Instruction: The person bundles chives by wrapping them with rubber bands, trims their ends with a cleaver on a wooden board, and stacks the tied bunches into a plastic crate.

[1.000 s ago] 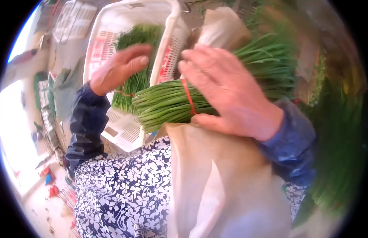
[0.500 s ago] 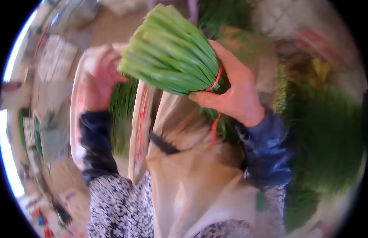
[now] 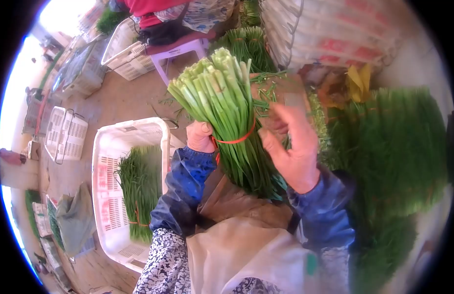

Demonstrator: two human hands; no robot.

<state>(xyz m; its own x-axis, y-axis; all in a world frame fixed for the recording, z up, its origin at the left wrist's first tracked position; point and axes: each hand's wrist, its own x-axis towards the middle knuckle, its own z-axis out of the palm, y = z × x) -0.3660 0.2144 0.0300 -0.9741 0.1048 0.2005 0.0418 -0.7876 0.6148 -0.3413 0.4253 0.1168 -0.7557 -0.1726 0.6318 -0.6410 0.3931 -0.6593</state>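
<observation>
A thick bunch of green chives (image 3: 222, 98), tied with a red band (image 3: 238, 139), stands in front of my body with its pale cut ends up. My left hand (image 3: 201, 136) grips the bunch on its left side, near the band; some of its fingers are hidden behind the stalks. Just right of the bunch, my right hand (image 3: 295, 149) is open, thumb and fingers apart, slightly blurred. The dark leaf ends hang down over my apron (image 3: 251, 245).
A white plastic crate (image 3: 102, 147) with tied chives (image 3: 141, 191) stands on the left. Many chives (image 3: 388, 157) are heaped on the right. Ahead are a purple stool (image 3: 180, 49), a person in red (image 3: 153, 6) and white sacks (image 3: 330, 34). Another white crate (image 3: 65, 134) lies farther left.
My right hand has let go of the bunch and moved slightly down. My left hand, earlier empty and raised at the left, now grips it. The bunch has come lower and more upright.
</observation>
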